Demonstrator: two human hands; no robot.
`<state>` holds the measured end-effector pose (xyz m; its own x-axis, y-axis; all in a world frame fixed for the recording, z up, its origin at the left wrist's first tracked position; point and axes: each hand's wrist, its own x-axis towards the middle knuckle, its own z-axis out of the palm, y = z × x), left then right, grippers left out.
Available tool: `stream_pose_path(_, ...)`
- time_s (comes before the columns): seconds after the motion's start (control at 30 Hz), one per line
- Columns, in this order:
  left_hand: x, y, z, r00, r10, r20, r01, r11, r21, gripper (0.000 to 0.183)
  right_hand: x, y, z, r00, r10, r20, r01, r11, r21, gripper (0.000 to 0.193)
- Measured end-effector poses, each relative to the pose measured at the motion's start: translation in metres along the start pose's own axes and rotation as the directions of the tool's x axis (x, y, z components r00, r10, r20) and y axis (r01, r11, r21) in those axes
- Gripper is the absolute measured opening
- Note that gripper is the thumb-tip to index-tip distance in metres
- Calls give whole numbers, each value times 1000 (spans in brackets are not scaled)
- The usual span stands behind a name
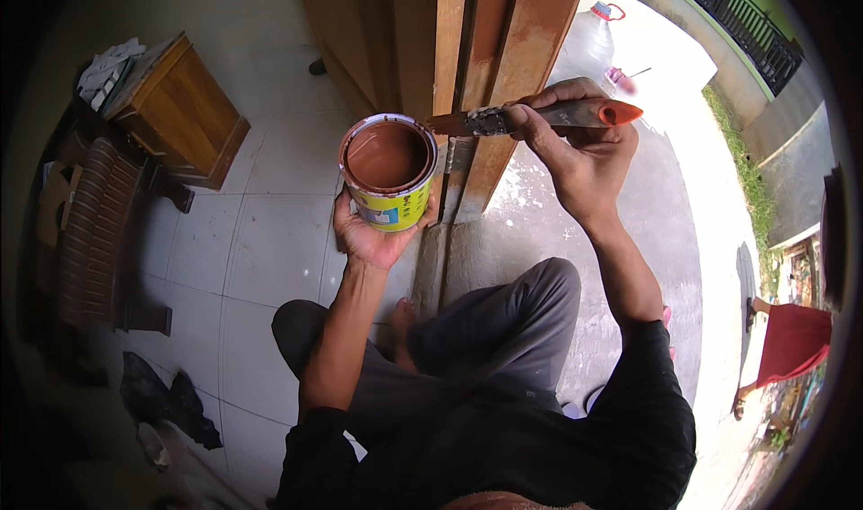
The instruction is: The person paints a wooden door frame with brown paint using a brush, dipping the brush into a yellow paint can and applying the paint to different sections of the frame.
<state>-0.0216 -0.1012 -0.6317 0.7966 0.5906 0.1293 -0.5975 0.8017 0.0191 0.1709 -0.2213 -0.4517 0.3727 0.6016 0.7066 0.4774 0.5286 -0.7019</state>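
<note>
My left hand (378,243) is wrapped round the lower part of an open paint can (395,209) with a yellow-green label. Brown paint (388,155) fills part of the can, and drips stain its rim. In my right hand (584,146) is a paintbrush (562,116), held level by its dark handle with an orange end. Its brown-coated bristles point left, close beside the can's rim at the door frame. Whether the bristle tip touches the wood cannot be made out. The wooden door frame (512,70) rises just beyond both hands, its surface patchy brown.
Pale floor tiles (279,240) lie to the left, with a wooden cabinet (184,106), a striped chair (94,231) and a black plastic bag (166,398). On the sunlit concrete at right stands a clear jug (589,43). A person in red clothing (793,344) is at far right.
</note>
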Motion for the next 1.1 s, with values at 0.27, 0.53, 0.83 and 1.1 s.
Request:
stream_pose_path(0.27,0,2,-10,996,80,-45,-82,996,-38,84,-59,111,-33,983,-177,-52,151,933,-325,16)
stream_pose_path(0.53,-3,7,-5,991,131,-25,-131,991,-33,81,-87,167,-28,914,-343,214,404,751,-522,23)
stream_pose_path(0.83,-3,6,-2,990,140,-16,-139,990,26,95,-71,162,-30,804,-519,290,580,580,-572,25)
stream_pose_path(1.1,-2,3,-3,990,138,-16,-137,990,43,97,-82,174,-29,787,-463,407,617,607,-501,29)
